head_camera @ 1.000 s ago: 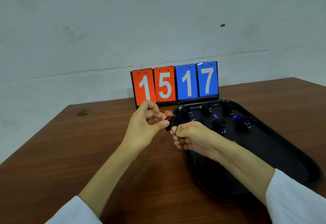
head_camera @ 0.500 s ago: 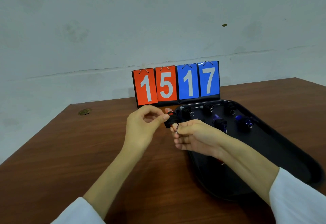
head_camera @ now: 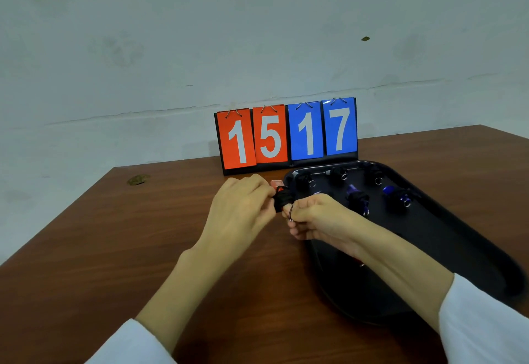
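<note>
Plain pale wall with a few scuffs, and in front of it a dark brown wooden table point(head_camera: 143, 249). Both hands are raised just over the tabletop, knuckles almost meeting.

The left hand point(head_camera: 243, 209) has its fingers curled in and pinches one end of a small black bundle point(head_camera: 282, 200) with a bit of red showing. The right hand point(head_camera: 315, 217) is curled too and pinches the other end, with a thin metal ring point(head_camera: 290, 213) at its fingertips. So the bundle sits right between the two hands. Fingers cover most of it, so I can't tell what it really is.

Just past the left hand's fingertips there's a small red piece point(head_camera: 276, 183) on the table. Further beyond both hands stands a flip scoreboard point(head_camera: 286, 134), red 1 5, blue 1 7. Under the right forearm and stretching past that hand is a black plastic tray point(head_camera: 443, 237) holding small black pieces point(head_camera: 337, 173) and blue pieces point(head_camera: 398, 196) with rings. The forearm hides part of the tray's near end.
</note>
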Demonstrator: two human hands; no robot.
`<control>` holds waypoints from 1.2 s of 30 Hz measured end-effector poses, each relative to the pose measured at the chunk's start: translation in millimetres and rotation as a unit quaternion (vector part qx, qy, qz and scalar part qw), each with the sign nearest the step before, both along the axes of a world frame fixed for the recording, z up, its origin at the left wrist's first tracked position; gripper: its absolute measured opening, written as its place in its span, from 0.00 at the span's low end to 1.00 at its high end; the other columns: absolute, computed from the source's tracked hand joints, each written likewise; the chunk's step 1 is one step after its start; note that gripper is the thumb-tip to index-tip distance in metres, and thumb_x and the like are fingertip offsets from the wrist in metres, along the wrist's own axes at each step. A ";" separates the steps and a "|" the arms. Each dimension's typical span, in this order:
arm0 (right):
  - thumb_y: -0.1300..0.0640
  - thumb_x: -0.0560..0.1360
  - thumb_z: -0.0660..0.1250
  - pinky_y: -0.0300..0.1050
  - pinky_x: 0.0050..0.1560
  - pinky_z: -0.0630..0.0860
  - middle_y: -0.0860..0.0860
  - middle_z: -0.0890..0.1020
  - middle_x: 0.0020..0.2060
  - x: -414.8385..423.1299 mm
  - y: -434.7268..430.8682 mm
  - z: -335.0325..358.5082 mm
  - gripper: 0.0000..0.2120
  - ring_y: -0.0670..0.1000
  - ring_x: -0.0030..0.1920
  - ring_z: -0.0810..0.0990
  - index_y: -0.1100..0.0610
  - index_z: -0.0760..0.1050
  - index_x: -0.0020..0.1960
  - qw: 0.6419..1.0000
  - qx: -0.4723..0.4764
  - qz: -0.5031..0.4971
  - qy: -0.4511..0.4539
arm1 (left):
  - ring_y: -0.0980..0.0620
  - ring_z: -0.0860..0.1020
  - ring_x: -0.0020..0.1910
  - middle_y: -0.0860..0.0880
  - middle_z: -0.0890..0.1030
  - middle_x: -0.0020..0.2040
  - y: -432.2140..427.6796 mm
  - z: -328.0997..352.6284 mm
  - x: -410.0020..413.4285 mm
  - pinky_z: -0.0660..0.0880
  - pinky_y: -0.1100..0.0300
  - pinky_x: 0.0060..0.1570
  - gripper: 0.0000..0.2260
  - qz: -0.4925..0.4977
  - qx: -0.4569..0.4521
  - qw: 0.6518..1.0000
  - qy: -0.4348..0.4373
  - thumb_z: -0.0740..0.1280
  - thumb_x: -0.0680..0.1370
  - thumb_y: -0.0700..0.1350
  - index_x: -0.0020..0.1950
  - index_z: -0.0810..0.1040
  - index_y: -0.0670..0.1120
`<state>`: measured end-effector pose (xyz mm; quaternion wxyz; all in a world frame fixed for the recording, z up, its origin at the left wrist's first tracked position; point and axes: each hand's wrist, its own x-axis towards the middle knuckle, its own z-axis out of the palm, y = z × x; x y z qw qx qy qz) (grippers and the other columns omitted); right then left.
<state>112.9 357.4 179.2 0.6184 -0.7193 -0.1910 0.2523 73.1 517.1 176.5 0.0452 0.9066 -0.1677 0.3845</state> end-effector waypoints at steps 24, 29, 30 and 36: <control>0.56 0.73 0.69 0.39 0.39 0.76 0.52 0.82 0.33 -2.4 -3.0 10.4 0.07 0.46 0.35 0.80 0.61 0.82 0.44 0.998 -0.046 -0.027 -0.029 | 0.45 0.81 0.52 0.45 0.84 0.50 -1.3 8.9 0.2 0.78 0.51 0.52 0.09 -0.153 -0.621 0.719 0.272 0.66 0.76 0.39 0.55 0.78 0.42; 0.57 0.72 0.69 0.39 0.38 0.77 0.54 0.84 0.35 -9.4 -19.4 23.8 0.09 0.49 0.36 0.82 0.63 0.82 0.46 0.997 -0.042 -0.061 -0.029 | 0.49 0.83 0.47 0.46 0.84 0.47 -21.1 15.3 -3.1 0.78 0.60 0.45 0.10 -0.158 -0.581 0.764 0.234 0.70 0.73 0.39 0.53 0.78 0.46; 0.57 0.73 0.68 0.41 0.40 0.78 0.55 0.85 0.36 -11.3 -29.2 26.6 0.10 0.51 0.38 0.83 0.63 0.81 0.47 0.997 -0.041 -0.061 -0.027 | 0.50 0.83 0.47 0.46 0.85 0.46 -29.6 17.0 -1.8 0.78 0.61 0.44 0.10 -0.161 -0.581 0.763 0.233 0.70 0.73 0.39 0.53 0.78 0.46; 0.62 0.75 0.64 0.47 0.48 0.81 0.54 0.84 0.45 -10.9 -105.4 35.2 0.12 0.52 0.45 0.83 0.59 0.78 0.58 0.983 -0.018 -0.166 -0.076 | 0.52 0.82 0.42 0.44 0.84 0.44 -99.1 26.6 16.6 0.78 0.64 0.40 0.10 -0.187 -0.573 0.752 0.266 0.71 0.73 0.39 0.53 0.78 0.43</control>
